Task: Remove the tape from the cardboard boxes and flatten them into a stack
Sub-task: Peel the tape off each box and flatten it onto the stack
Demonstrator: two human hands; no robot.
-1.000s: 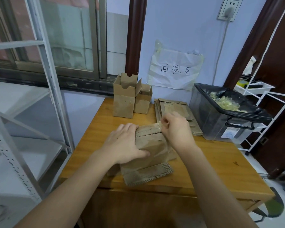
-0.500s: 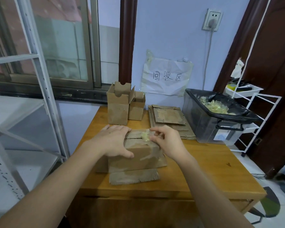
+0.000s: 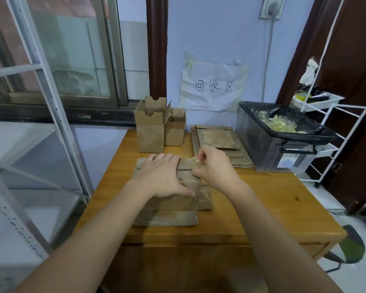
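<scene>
Both hands work one box at the table's near middle: left hand spread flat on top, right hand pinching tape at its far-right edge, seam running left-right.

Three brown cardboard boxes: two upright at the desk's far edge, one under hands; one flattened stack; one clear plastic bin.

Single head-worn view, looking forward and down — close over wooden table, wide-angle.
</scene>
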